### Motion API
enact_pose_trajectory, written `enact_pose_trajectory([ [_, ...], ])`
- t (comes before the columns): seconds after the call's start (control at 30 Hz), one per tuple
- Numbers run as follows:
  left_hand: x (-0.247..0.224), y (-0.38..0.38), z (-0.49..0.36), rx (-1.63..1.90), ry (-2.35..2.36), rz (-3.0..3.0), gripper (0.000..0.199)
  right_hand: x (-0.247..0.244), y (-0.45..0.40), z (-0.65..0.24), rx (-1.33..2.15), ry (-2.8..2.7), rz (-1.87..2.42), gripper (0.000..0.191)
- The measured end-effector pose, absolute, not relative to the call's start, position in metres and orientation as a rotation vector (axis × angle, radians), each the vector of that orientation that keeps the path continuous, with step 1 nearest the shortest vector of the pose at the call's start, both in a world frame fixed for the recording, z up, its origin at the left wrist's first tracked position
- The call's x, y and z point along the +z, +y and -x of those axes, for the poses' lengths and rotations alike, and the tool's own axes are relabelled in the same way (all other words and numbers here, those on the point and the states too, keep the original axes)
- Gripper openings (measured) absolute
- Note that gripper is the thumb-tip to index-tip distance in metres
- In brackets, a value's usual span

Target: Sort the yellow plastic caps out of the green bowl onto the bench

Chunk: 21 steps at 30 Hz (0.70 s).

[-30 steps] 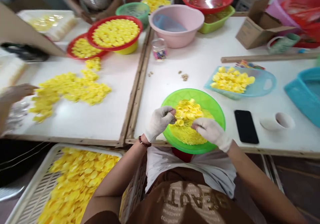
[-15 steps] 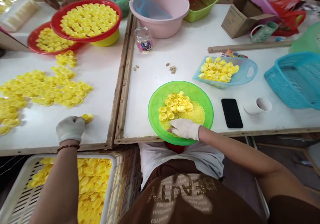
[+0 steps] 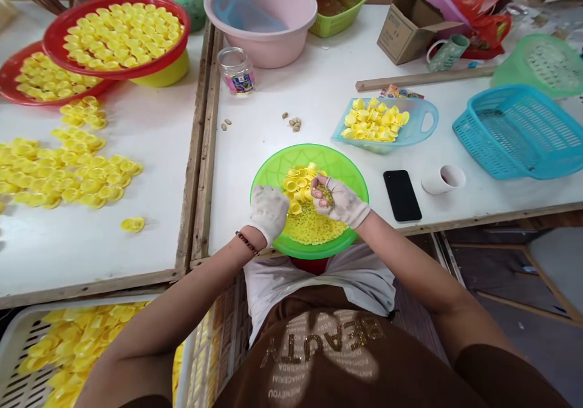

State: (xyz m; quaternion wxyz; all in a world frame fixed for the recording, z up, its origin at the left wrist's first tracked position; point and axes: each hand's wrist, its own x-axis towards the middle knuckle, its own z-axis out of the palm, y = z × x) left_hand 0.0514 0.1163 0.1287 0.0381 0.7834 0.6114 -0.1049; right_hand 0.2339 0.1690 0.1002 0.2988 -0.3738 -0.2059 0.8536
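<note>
Gloves (image 3: 268, 214) of white cloth cover both your hands, and they now sit close together over the bowl. Your left hand (image 3: 268, 212) has come back from the left table, where it was touching a cap a moment ago. It is curled shut, though you can't tell from here whether it holds anything. Your right hand (image 3: 340, 200) has its fingers bunched up above the pile, closed, and whatever is in them is too small to make out. A beaded bracelet (image 3: 247, 243) circles your left wrist. Right under your hands, yellow plastic caps (image 3: 298, 188) lie heaped in the green bowl (image 3: 310, 156), on a bed of fine yellow granules (image 3: 314, 227). More caps spread loose across the white table (image 3: 136, 262) on your left, with a little pair (image 3: 132, 224) lying apart from the rest, and a white crate (image 3: 91, 302) full of them sits below its edge. To your right, a pale blue tray (image 3: 423, 116) holds another batch, near a black phone (image 3: 401, 195) and a white cup (image 3: 443, 180).
</note>
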Motion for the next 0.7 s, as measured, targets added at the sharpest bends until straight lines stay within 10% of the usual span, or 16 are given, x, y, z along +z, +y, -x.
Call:
enact_pose_trajectory([
  [0.33,0.11,0.106,-0.057,0.761,1.511,-1.326,0.026,0.124,0.154,-0.218,1.835,-0.599,0.813,0.038],
  [0.7,0.099,0.101,-0.069,0.96,1.233,-0.868,0.033,0.131,0.145,-0.205,1.602,-0.753,0.85,0.045],
])
